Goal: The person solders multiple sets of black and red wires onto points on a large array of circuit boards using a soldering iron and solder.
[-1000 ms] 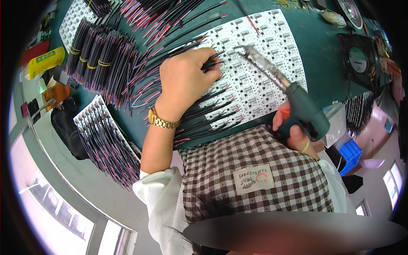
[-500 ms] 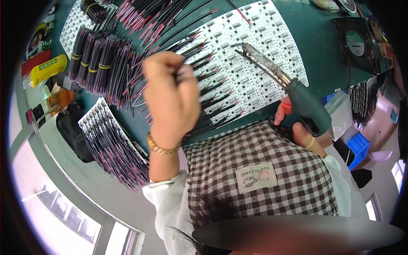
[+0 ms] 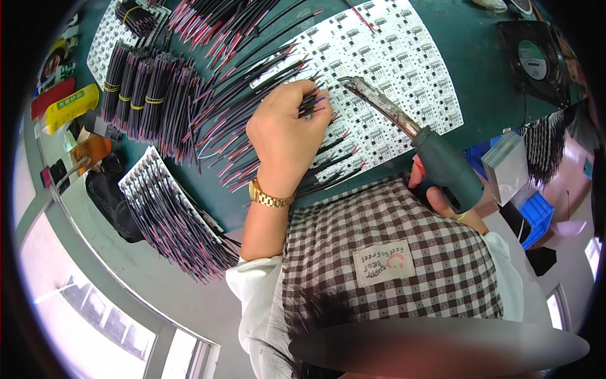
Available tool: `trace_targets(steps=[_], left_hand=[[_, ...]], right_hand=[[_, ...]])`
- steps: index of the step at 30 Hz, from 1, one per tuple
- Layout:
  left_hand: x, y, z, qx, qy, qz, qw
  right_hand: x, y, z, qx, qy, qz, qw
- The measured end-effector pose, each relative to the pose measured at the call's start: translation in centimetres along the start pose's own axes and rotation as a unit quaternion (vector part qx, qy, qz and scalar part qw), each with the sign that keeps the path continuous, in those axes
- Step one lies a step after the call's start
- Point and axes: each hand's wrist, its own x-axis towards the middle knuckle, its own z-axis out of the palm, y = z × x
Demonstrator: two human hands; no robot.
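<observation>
A green desk (image 3: 478,57) spans the top of the frame; a bright window (image 3: 82,309) shows lower left. Near centre, the left fingers (image 3: 295,93) pinch thin wires (image 3: 310,103) over a white circuit sheet (image 3: 404,69); right of centre, the right fingers (image 3: 440,201) wrap a green soldering gun (image 3: 449,169).

Over on the left I see a yellow packet (image 3: 72,108) beside something red (image 3: 50,99), a black bundle (image 3: 112,208) nearer. Far right stands a square black fan (image 3: 533,58), with a blue crate (image 3: 538,219) nearer. Bright window (image 3: 85,309), near left
</observation>
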Motion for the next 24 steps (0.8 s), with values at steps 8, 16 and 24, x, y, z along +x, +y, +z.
trace_targets(steps=[8, 16, 24], left_hand=[[-0.4, -0.6, 0.2, 0.027, 0.026, 0.043, 0.998], [-0.2, -0.3, 0.1, 0.035, 0.005, 0.011, 0.999], [0.0, -0.2, 0.0, 0.037, -0.001, 0.008, 0.999]], right_hand=[[1.4, -0.6, -0.1, -0.111, 0.021, -0.035, 0.993], [2.0, -1.0, -0.2, -0.152, -0.011, -0.101, 0.983], [1.0, -0.3, -0.1, -0.094, 0.014, -0.075, 0.993]])
